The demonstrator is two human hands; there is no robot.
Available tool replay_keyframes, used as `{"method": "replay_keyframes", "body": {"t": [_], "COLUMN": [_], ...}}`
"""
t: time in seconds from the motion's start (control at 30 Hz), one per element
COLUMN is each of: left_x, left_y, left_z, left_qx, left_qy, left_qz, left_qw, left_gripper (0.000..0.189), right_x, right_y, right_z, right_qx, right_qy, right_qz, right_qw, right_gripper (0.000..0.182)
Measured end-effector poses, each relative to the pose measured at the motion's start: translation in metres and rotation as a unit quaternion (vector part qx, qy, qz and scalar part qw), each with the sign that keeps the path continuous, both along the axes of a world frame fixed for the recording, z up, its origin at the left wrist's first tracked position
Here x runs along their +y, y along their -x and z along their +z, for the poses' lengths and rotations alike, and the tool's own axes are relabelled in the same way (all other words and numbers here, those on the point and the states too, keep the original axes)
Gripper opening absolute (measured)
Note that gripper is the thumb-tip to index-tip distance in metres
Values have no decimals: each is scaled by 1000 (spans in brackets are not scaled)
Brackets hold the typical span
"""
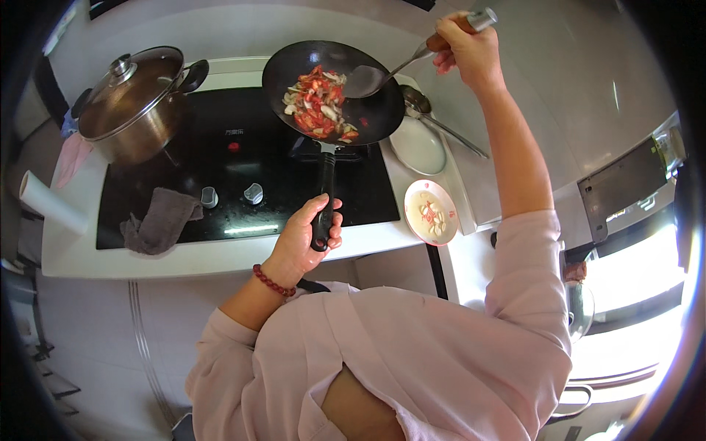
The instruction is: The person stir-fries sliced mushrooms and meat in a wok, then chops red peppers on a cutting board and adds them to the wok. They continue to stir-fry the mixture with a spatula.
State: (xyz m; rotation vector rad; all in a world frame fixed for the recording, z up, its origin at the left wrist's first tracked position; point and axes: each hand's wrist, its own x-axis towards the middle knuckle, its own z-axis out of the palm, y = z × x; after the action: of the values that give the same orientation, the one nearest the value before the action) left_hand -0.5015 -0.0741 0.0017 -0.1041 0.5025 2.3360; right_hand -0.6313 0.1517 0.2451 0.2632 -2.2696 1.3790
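My left hand (309, 229) grips the black handle (326, 176) of a dark wok (380, 118), which sits over the right side of the stove. Raised above the wok's right rim, my right hand (469, 49) holds a metal spatula (365, 81) by its wooden grip. The spatula's blade is inside the wok, at the right edge of the food. That food (320, 105) is a heap of red and pale cut pieces, gathered left of the wok's centre; I cannot tell exactly what they are.
A lidded steel pot (132, 105) stands at the left of the black glass cooktop (220, 143). A grey cloth (162, 220) lies by two knobs. Right of the stove are a white plate (417, 144), a ladle (455, 135) and a small dish (415, 212) holding pale pieces.
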Motion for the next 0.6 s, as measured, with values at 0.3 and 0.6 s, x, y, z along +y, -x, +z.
{"method": "replay_keyframes", "body": {"t": [0.3, 0.6], "left_x": [-3, -6], "left_y": [-2, -2], "left_z": [3, 7], "left_qx": [-9, -19], "left_qy": [18, 17], "left_qz": [-12, -7], "left_qw": [1000, 1000], "left_gripper": [30, 28], "right_x": [20, 3], "right_y": [30, 28], "right_z": [-10, 30], "right_qx": [-98, -66], "right_qy": [21, -97], "right_qz": [-46, -63], "right_qw": [994, 991], "right_gripper": [19, 22]}}
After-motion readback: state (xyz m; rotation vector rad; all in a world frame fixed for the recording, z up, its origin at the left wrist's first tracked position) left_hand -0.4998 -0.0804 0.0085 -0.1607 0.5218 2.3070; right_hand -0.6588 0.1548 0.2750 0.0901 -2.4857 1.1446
